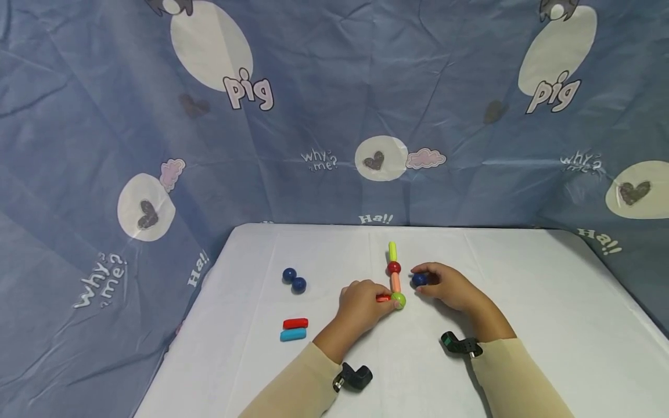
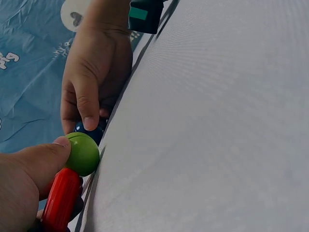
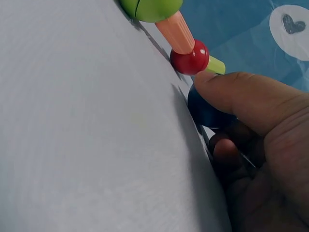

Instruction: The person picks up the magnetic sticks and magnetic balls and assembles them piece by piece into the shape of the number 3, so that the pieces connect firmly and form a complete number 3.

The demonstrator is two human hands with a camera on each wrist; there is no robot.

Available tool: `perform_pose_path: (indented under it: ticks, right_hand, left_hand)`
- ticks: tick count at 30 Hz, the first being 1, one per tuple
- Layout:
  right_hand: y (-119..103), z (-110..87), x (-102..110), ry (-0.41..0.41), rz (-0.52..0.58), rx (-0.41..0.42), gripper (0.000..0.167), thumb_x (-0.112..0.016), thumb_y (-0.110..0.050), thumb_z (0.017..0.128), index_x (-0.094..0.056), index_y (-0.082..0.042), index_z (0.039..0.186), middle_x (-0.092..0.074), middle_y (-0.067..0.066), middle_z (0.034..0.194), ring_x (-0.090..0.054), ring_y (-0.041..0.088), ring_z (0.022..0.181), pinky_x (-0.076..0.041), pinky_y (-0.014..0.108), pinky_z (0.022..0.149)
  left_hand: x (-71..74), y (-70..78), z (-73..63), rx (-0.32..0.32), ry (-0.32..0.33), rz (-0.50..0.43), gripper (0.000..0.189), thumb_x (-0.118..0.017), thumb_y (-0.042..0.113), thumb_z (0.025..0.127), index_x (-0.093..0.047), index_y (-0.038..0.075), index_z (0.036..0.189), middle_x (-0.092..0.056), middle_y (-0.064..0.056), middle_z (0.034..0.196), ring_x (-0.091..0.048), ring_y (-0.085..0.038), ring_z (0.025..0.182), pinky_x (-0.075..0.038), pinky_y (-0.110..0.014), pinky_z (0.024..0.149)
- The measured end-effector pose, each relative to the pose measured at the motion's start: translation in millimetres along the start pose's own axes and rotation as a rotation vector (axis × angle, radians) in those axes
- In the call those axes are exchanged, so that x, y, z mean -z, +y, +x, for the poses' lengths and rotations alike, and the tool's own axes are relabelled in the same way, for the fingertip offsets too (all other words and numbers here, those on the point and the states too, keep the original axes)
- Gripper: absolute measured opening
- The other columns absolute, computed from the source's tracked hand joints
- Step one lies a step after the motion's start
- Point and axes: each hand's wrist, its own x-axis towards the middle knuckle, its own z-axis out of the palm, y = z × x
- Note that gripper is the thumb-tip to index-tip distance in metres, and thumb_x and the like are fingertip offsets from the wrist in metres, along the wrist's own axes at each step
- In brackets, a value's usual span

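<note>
A chain of rods and balls lies on the white table: a yellow-green rod [image 1: 392,251], a red ball [image 1: 394,267], an orange rod [image 1: 395,283] and a green ball [image 1: 399,301]. From the green ball a red rod [image 2: 61,199] points back toward my left hand [image 1: 362,306]. That hand pinches the green ball, its thumb on the surface; the other fingertips are mostly hidden. Right of the chain, my right hand [image 1: 450,285] holds a dark blue ball [image 3: 210,110] between thumb and fingers. The blue ball stands apart from the chain, near the table surface.
Two more dark blue balls [image 1: 299,285] touch each other on the left part of the table [image 1: 245,371]. Nearer the front left, a loose red rod [image 1: 295,323] lies alongside a light blue rod [image 1: 293,335]. A printed blue curtain [image 1: 313,197] hangs behind the far edge.
</note>
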Motion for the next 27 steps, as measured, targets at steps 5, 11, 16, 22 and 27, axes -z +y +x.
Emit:
perform_pose_path:
  ticks: [5, 11, 16, 22, 27]
  right_hand:
    - [3.7, -0.5, -1.2, 0.018, -0.018, -0.003, 0.040, -0.081, -0.021, 0.092, -0.069, -0.016, 0.130, -0.071, 0.005, 0.121, -0.063, 0.021, 0.107, -0.049, 0.044, 0.099]
    - [5.4, -1.2, -2.2, 0.045, -0.033, -0.005, 0.041, -0.081, -0.022, 0.093, -0.069, -0.017, 0.132, -0.072, 0.003, 0.120, -0.063, 0.020, 0.104, -0.049, 0.044, 0.097]
    - [7.2, -0.8, -3.7, 0.059, -0.039, -0.014, 0.044, -0.081, -0.025, 0.093, -0.068, -0.018, 0.134, -0.071, 0.004, 0.121, -0.063, 0.020, 0.106, -0.049, 0.044, 0.098]
    - [3.0, 0.5, -4.6, 0.092, -0.053, -0.052, 0.047, -0.078, -0.028, 0.096, -0.065, -0.017, 0.140, -0.068, 0.010, 0.132, -0.063, 0.027, 0.114, -0.048, 0.052, 0.104]
    - [-6.6, 9.9, -0.9, 0.124, -0.046, -0.132, 0.048, -0.073, -0.025, 0.099, -0.058, -0.013, 0.143, -0.063, 0.015, 0.142, -0.061, 0.037, 0.129, -0.047, 0.059, 0.109]
  left_hand:
    - [-0.8, -0.6, -0.4, 0.005, -0.004, -0.002, 0.036, -0.084, 0.056, 0.084, -0.083, 0.032, 0.111, -0.067, 0.014, 0.088, -0.053, -0.007, 0.084, -0.038, -0.034, 0.078]
    - [-1.5, -1.4, 0.0, 0.000, 0.001, 0.007, 0.037, -0.083, 0.057, 0.084, -0.083, 0.032, 0.111, -0.068, 0.014, 0.089, -0.054, -0.008, 0.085, -0.038, -0.034, 0.078]
    - [-2.1, -2.1, -0.8, 0.010, -0.007, 0.001, 0.038, -0.083, 0.058, 0.083, -0.083, 0.033, 0.112, -0.068, 0.014, 0.089, -0.054, -0.008, 0.086, -0.038, -0.034, 0.078]
    - [-1.8, -2.5, -1.1, 0.008, -0.010, 0.005, 0.039, -0.082, 0.059, 0.084, -0.083, 0.032, 0.112, -0.067, 0.014, 0.089, -0.054, -0.008, 0.086, -0.038, -0.034, 0.079]
    - [-1.8, -2.1, 2.0, -0.002, -0.010, 0.012, 0.039, -0.082, 0.058, 0.085, -0.082, 0.032, 0.114, -0.066, 0.014, 0.087, -0.053, -0.007, 0.085, -0.038, -0.034, 0.079]
